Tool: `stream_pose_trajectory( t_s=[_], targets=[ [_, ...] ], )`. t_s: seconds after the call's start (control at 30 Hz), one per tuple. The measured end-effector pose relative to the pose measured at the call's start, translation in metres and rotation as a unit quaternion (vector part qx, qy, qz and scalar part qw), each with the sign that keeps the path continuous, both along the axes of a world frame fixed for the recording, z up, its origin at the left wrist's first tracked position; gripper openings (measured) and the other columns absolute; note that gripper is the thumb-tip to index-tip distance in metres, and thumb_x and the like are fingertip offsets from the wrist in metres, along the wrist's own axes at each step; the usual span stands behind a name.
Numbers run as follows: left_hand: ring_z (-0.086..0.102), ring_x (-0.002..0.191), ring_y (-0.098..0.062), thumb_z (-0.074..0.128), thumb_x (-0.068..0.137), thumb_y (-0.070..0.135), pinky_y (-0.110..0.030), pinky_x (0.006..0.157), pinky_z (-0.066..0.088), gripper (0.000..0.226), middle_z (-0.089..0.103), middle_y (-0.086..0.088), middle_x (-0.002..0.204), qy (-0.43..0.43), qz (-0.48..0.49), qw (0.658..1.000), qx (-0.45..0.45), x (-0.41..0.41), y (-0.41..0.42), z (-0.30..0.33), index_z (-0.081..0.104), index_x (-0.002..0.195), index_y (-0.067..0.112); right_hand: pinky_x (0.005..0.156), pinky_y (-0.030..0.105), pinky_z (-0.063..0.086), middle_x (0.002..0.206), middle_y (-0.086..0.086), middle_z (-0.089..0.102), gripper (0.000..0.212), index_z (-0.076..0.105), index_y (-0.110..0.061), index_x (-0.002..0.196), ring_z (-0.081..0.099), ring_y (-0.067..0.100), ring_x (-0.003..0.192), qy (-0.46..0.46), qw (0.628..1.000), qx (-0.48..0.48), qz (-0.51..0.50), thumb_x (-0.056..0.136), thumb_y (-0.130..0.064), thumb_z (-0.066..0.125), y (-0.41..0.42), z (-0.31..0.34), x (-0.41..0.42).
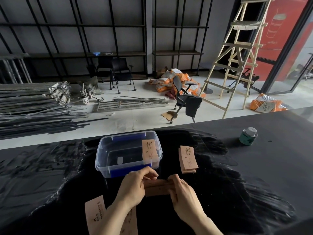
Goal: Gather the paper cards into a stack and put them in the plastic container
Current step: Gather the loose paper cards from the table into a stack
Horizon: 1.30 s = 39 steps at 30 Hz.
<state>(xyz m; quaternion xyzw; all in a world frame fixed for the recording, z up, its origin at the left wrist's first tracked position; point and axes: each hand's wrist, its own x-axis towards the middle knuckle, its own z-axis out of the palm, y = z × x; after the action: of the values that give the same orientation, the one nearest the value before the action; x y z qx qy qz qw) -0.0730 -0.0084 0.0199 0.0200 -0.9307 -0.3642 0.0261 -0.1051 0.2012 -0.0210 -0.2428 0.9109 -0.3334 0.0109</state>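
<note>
A small stack of tan paper cards is held flat just above the black table, in front of the clear plastic container. My left hand grips its left end and my right hand grips its right end. One card leans inside the container against its right wall. Another stack of cards lies on the table to the right of the container. A loose card lies near my left forearm, and a further card is partly hidden under that arm.
A green tin with a clear lid stands at the table's far right. The black table ends just behind the container. Beyond it are the floor, office chairs, metal bars and a wooden ladder.
</note>
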Motion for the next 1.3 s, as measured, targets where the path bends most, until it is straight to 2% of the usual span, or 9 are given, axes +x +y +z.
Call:
stream_pose_trajectory(
  t_s=[0.17, 0.33, 0.53, 0.63, 0.77, 0.87, 1.0, 1.17, 1.3],
  targets=[
    [0.067, 0.100, 0.010, 0.066, 0.092, -0.001, -0.008, 0.091, 0.050, 0.049, 0.073, 0.024, 0.103, -0.032, -0.040, 0.999, 0.019, -0.003, 0.002, 0.002, 0.064, 0.109, 0.045, 0.093, 0.022, 0.051, 0.128, -0.015, 0.062, 0.063, 0.043, -0.035, 0.149, 0.059, 0.005, 0.113, 0.010, 1.000, -0.001, 0.008, 0.092, -0.008, 0.056, -0.002, 0.004, -0.001],
    [0.065, 0.109, 0.006, 0.061, 0.091, -0.008, -0.015, 0.099, 0.052, 0.054, 0.070, 0.023, 0.112, -0.028, -0.005, 0.997, 0.076, 0.004, 0.008, 0.003, 0.063, 0.113, 0.041, 0.072, 0.025, 0.052, 0.108, -0.017, 0.064, 0.032, 0.059, -0.040, 0.120, 0.058, 0.006, 0.098, 0.052, 0.998, 0.037, 0.015, 0.094, -0.020, 0.053, 0.001, 0.002, -0.003],
    [0.064, 0.101, -0.004, 0.059, 0.093, 0.038, -0.025, 0.082, 0.057, 0.015, 0.063, 0.017, 0.108, 0.005, 0.142, 0.982, -0.123, 0.029, -0.009, 0.002, 0.052, 0.106, 0.036, 0.062, 0.024, 0.039, 0.110, -0.009, 0.058, 0.024, 0.054, -0.029, 0.119, 0.054, 0.015, 0.097, 0.069, 0.992, 0.101, 0.003, 0.095, -0.027, 0.051, -0.008, 0.004, -0.007],
    [0.065, 0.096, -0.014, 0.054, 0.086, 0.064, -0.030, 0.076, 0.057, 0.042, 0.062, 0.008, 0.110, -0.061, 0.166, 0.966, -0.190, 0.040, -0.016, 0.004, 0.047, 0.108, 0.030, 0.067, 0.026, 0.038, 0.113, -0.004, 0.056, 0.029, 0.051, -0.024, 0.122, 0.054, 0.019, 0.099, 0.053, 0.990, 0.127, -0.008, 0.093, -0.026, 0.054, -0.016, 0.006, -0.007],
    [0.062, 0.121, -0.027, 0.063, 0.066, 0.084, -0.035, 0.091, 0.053, 0.116, 0.051, -0.009, 0.143, -0.239, 0.146, 0.930, -0.239, 0.046, -0.020, 0.006, 0.025, 0.151, 0.015, 0.071, 0.025, 0.039, 0.115, -0.003, 0.056, 0.031, 0.049, -0.022, 0.123, 0.054, 0.019, 0.101, 0.044, 0.989, 0.137, -0.017, 0.092, -0.024, 0.056, -0.021, 0.004, -0.009],
    [0.054, 0.130, -0.030, 0.078, 0.060, 0.075, -0.038, 0.103, 0.049, 0.133, 0.043, -0.013, 0.151, -0.323, 0.107, 0.913, -0.226, 0.048, -0.020, 0.006, 0.009, 0.158, 0.016, 0.071, 0.025, 0.039, 0.114, -0.003, 0.056, 0.027, 0.049, -0.022, 0.121, 0.053, 0.018, 0.099, 0.038, 0.990, 0.131, -0.017, 0.095, -0.027, 0.053, -0.021, 0.005, -0.009],
    [0.063, 0.113, -0.023, 0.091, 0.060, 0.055, -0.036, 0.093, 0.054, 0.109, 0.049, -0.005, 0.135, -0.320, 0.095, 0.922, -0.196, 0.048, -0.019, 0.003, 0.028, 0.144, 0.025, 0.072, 0.024, 0.042, 0.115, -0.005, 0.056, 0.025, 0.050, -0.022, 0.120, 0.053, 0.017, 0.100, 0.033, 0.992, 0.126, -0.006, 0.096, -0.027, 0.051, -0.019, 0.007, -0.010],
    [0.053, 0.118, -0.016, 0.089, 0.071, 0.022, -0.029, 0.095, 0.050, 0.082, 0.043, 0.005, 0.125, -0.216, 0.113, 0.968, -0.055, 0.046, -0.022, -0.008, 0.034, 0.128, 0.042, 0.075, 0.024, 0.040, 0.116, -0.005, 0.056, 0.023, 0.051, -0.023, 0.119, 0.053, 0.017, 0.104, 0.029, 0.991, 0.130, 0.013, 0.096, -0.025, 0.052, -0.017, 0.011, -0.012],
    [0.055, 0.095, -0.003, 0.074, 0.078, -0.004, -0.016, 0.080, 0.048, 0.065, 0.049, 0.014, 0.112, -0.071, 0.143, 0.987, -0.014, 0.041, -0.023, -0.010, 0.048, 0.118, 0.041, 0.074, 0.024, 0.036, 0.113, -0.006, 0.057, 0.020, 0.049, -0.023, 0.116, 0.053, 0.017, 0.103, 0.029, 0.991, 0.129, 0.023, 0.096, -0.024, 0.052, -0.012, 0.013, -0.010]
  ],
)
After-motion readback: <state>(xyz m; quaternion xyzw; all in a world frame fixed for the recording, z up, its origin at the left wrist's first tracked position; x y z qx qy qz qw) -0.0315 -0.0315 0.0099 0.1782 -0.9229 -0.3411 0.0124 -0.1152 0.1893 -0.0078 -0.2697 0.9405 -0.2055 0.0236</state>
